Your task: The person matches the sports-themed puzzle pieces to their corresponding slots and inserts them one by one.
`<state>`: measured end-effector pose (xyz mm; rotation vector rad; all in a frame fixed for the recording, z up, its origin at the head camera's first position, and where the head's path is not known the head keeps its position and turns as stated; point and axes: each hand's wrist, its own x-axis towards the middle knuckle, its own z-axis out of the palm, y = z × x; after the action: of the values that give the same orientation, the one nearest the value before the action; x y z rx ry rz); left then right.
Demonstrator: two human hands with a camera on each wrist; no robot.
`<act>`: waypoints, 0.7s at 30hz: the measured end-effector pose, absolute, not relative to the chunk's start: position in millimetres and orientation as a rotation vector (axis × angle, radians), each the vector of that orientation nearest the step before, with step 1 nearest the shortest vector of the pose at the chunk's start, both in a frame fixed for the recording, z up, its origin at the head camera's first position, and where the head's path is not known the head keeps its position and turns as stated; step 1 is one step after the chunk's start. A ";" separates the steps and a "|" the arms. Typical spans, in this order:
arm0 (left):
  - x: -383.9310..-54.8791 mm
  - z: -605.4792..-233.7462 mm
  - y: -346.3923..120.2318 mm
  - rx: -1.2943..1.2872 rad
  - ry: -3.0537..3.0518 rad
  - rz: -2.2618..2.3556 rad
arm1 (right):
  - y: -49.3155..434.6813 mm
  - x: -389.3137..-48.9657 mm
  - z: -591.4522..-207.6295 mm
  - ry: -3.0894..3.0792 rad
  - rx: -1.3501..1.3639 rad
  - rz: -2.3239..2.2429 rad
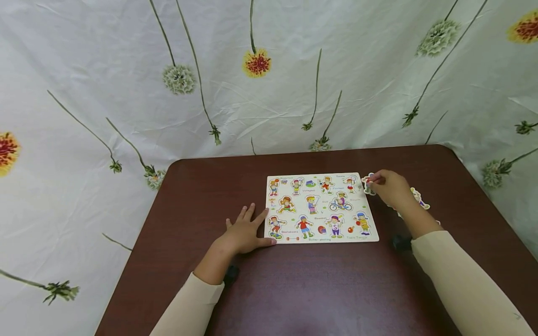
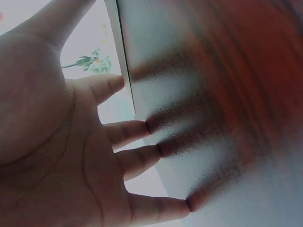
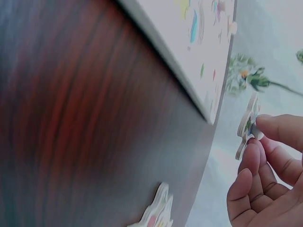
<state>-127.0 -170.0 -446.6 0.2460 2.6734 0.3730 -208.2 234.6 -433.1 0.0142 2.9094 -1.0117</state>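
A white puzzle board (image 1: 301, 205) printed with children playing sports lies flat on the table. My left hand (image 1: 244, 235) rests at its left edge, fingers spread, thumb and index fingertip touching the board. In the left wrist view, the palm of the left hand (image 2: 71, 137) faces the camera and straight fingertips meet the dark tabletop. Just off the board's upper right corner, my right hand (image 1: 392, 189) pinches a puzzle piece (image 1: 368, 189). The right wrist view shows that piece (image 3: 246, 125) raised, its small knob between thumb and fingers; its picture is hard to make out.
Loose puzzle pieces (image 1: 419, 198) lie on the table right of the board, partly hidden by my right forearm. The dark brown table (image 1: 319, 289) ends behind the board at a white floral cloth (image 1: 286, 112). Small dark devices (image 1: 401, 243) sit under both wrists.
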 end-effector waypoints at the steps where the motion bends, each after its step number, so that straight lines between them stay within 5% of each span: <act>1: -126.9 -446.3 -170.1 0.246 2.672 0.372 | 232.3 -207.4 -433.1 2.908 0.002 -1.014; 21: -127.0 -444.6 -169.5 0.240 2.667 0.376 | 178.5 -181.9 -434.0 2.861 -0.220 -1.068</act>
<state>-127.0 -169.5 -444.6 0.2398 2.6673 0.3757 -181.9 178.5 -434.0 -0.2199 2.8608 -1.0676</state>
